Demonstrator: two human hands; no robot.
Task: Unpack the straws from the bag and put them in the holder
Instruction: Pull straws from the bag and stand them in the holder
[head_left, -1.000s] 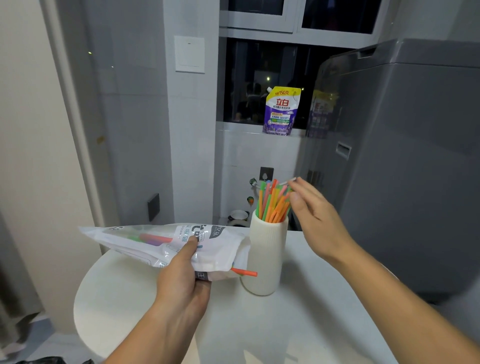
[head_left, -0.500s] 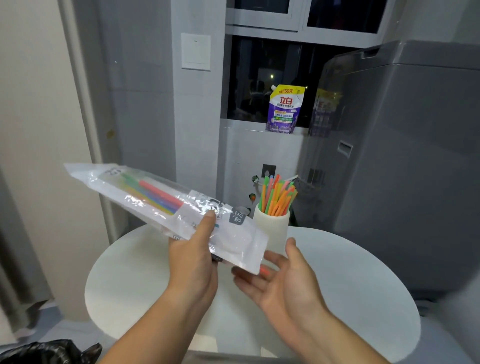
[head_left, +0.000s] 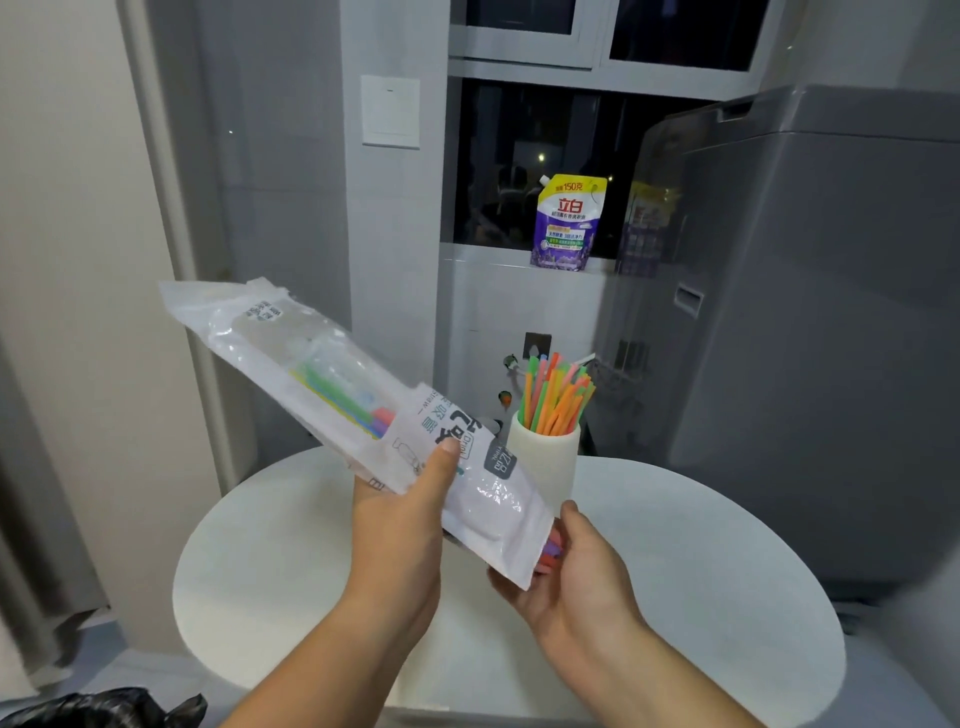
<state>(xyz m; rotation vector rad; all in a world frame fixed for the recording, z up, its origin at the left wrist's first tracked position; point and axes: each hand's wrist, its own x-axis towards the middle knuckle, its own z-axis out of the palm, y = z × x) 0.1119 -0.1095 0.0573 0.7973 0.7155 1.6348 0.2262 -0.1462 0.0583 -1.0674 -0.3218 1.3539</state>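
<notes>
Now that the bag (head_left: 332, 395) is tipped steeper than a moment ago, its mouth points down and a few straws (head_left: 551, 553) poke out onto the right hand (head_left: 576, 577), whose fingers lie loosely cupped just beneath, closed on nothing. The left hand (head_left: 400, 530) grips the bag's middle, thumb on top, fingers hidden underneath. Just beyond the right fingers the holder (head_left: 543, 467) stands on the tabletop (head_left: 701, 545), already bristling with straws, so the remaining ones look nearly ready to follow.

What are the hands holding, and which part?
The left hand grips the straw bag near its middle, thumb on top. The right hand cups under the bag's open lower end, where straw ends poke out; a grip there can't be told.
</notes>
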